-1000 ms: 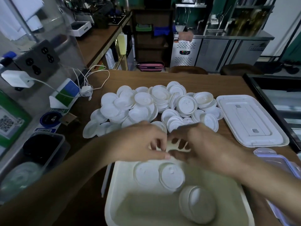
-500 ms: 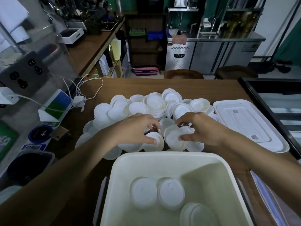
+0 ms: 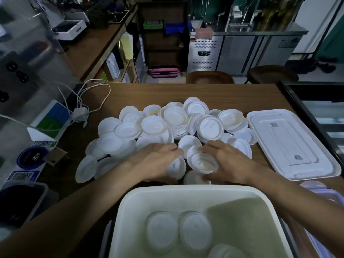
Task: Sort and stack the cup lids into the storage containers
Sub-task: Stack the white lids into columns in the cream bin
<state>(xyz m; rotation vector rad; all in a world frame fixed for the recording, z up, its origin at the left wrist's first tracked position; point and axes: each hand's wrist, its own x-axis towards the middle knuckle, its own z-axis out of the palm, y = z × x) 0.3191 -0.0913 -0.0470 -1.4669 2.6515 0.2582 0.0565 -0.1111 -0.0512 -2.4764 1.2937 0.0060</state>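
A brown wooden table (image 3: 186,94) is covered by heaped white cup lids (image 3: 154,125), flanked by a flat box lid (image 3: 290,144), a charger (image 3: 80,113) and a white tub (image 3: 186,189).

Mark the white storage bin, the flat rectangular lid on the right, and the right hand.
white storage bin (image 3: 167,191), head view, far rim
flat rectangular lid (image 3: 292,144), head view, middle of its top face
right hand (image 3: 229,162), head view, back of the hand

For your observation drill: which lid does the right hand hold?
The hollow-side-up lid that the right hand curls round, just beyond the tub rim.
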